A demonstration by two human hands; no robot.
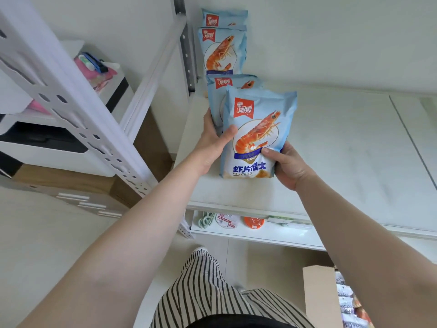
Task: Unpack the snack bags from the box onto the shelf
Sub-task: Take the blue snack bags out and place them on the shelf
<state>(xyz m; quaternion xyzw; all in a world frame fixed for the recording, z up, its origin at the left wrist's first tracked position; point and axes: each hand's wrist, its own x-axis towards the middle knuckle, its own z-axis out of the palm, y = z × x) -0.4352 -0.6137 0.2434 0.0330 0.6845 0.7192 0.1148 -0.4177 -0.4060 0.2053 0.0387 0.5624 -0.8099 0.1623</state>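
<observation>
A light-blue snack bag printed with an orange shrimp stands upright on the white shelf board. My left hand grips its left edge, thumb across the front. My right hand grips its lower right corner. A second bag stands directly behind it, mostly hidden. Two more bags stand further back against the wall. The cardboard box sits on the floor at lower right, with more snack packets showing inside.
A white perforated shelf post slants across the left. A lower shelf holds small items. To the left stand a printer and a wooden cabinet. My striped trousers fill the bottom.
</observation>
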